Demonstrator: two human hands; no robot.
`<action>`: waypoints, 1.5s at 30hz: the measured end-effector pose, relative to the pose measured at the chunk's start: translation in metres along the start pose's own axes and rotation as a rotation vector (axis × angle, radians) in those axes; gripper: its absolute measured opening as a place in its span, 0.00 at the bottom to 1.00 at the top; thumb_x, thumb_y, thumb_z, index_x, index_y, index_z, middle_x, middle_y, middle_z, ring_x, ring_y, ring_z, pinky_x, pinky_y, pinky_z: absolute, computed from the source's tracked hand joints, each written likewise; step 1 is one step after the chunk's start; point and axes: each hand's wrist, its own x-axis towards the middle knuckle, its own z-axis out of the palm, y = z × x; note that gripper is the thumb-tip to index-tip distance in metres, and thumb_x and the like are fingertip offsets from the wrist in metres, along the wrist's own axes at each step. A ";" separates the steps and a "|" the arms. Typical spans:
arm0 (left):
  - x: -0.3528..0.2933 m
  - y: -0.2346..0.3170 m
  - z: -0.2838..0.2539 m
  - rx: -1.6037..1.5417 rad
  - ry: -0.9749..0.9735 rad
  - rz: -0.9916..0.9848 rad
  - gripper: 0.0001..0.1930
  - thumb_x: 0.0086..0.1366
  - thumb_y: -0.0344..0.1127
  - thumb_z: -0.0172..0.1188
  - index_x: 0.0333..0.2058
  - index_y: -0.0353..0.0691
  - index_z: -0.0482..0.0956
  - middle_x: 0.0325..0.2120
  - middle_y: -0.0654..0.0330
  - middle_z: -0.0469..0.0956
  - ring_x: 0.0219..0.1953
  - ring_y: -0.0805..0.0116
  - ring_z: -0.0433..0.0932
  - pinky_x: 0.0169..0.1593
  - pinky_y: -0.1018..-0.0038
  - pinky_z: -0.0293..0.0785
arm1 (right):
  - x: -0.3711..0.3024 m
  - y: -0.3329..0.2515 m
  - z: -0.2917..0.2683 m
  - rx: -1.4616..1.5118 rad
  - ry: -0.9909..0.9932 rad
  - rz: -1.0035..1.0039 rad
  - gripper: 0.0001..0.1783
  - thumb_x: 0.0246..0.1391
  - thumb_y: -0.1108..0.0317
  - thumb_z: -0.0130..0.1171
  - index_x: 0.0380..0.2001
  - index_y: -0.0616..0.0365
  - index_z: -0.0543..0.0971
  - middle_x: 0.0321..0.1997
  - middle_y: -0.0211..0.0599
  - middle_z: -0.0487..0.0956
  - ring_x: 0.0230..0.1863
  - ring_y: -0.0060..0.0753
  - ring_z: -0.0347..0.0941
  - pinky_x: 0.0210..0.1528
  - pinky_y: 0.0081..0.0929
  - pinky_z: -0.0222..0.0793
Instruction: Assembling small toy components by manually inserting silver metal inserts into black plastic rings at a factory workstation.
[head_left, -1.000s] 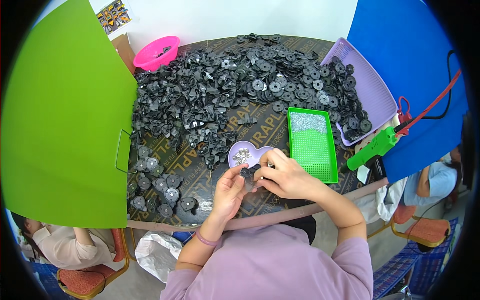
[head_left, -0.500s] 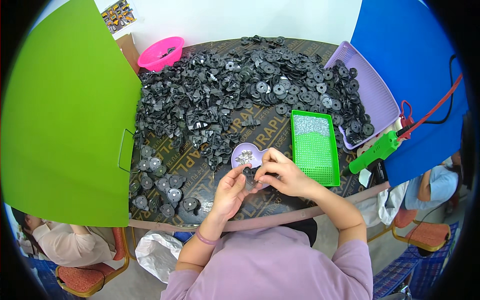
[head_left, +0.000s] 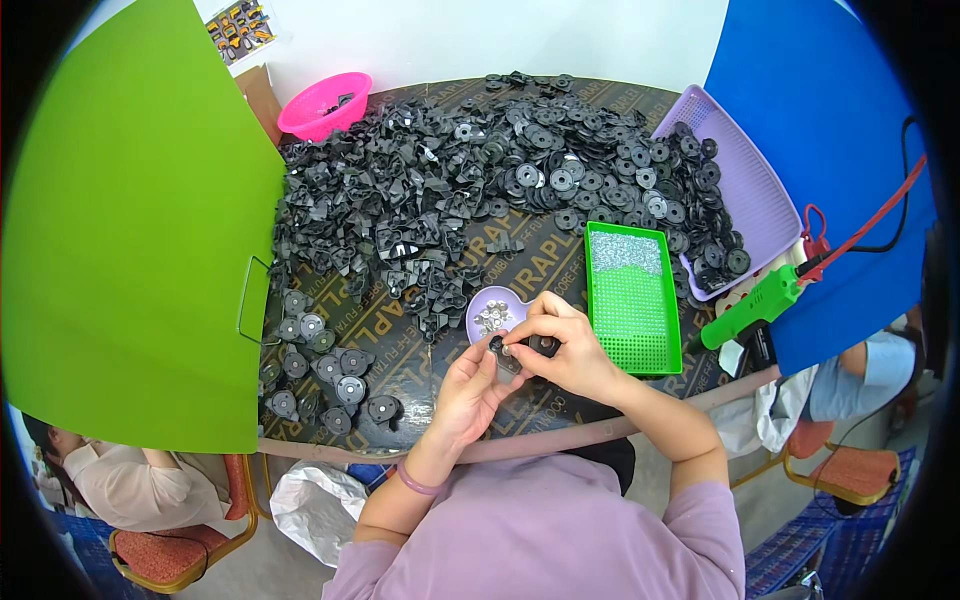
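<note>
My left hand (head_left: 468, 392) is closed on a small dark plastic part (head_left: 507, 366), holding it over the table's near side. The fingertips of my right hand (head_left: 578, 358) pinch down at that part; a small shiny piece seems to be there, too small to name. Tucked in the same right hand is a round black disc (head_left: 545, 345). Just beyond both hands stands a purple bowl (head_left: 474, 312) with small silvery metal pieces (head_left: 492, 317) in it.
Loose black plastic parts (head_left: 380, 200) and black discs (head_left: 590, 180) heap across the table's far side. Joined round parts (head_left: 350, 390) lie at left. A green tray (head_left: 676, 340) of screws, a purple basket (head_left: 760, 200) and a green electric screwdriver (head_left: 755, 305) are at right.
My right fingertips have shifted onto the dark part in my left hand. The black disc in my right hand now shows more clearly.
</note>
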 end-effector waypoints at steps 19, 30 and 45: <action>0.000 0.000 0.006 -0.012 -0.034 0.055 0.18 0.65 0.36 0.50 0.52 0.38 0.65 0.46 0.57 0.71 0.46 0.65 0.74 0.49 0.68 0.76 | 0.000 -0.008 -0.011 0.059 0.009 -0.041 0.14 0.38 0.75 0.65 0.33 0.60 0.77 0.29 0.31 0.67 0.31 0.25 0.65 0.32 0.20 0.62; -0.001 0.002 0.007 -0.048 -0.043 0.083 0.16 0.64 0.33 0.51 0.51 0.39 0.65 0.43 0.52 0.74 0.45 0.52 0.76 0.46 0.68 0.78 | -0.007 0.023 -0.032 1.584 -0.023 0.462 0.15 0.54 0.62 0.48 0.44 0.52 0.65 0.30 0.34 0.64 0.28 0.28 0.60 0.22 0.22 0.55; 0.001 -0.008 0.004 -0.062 0.030 0.093 0.16 0.63 0.31 0.52 0.50 0.40 0.65 0.35 0.59 0.74 0.39 0.62 0.77 0.44 0.70 0.79 | 0.008 -0.010 -0.021 0.033 -0.010 -0.109 0.49 0.26 0.69 0.75 0.52 0.57 0.57 0.37 0.35 0.65 0.38 0.29 0.64 0.40 0.24 0.63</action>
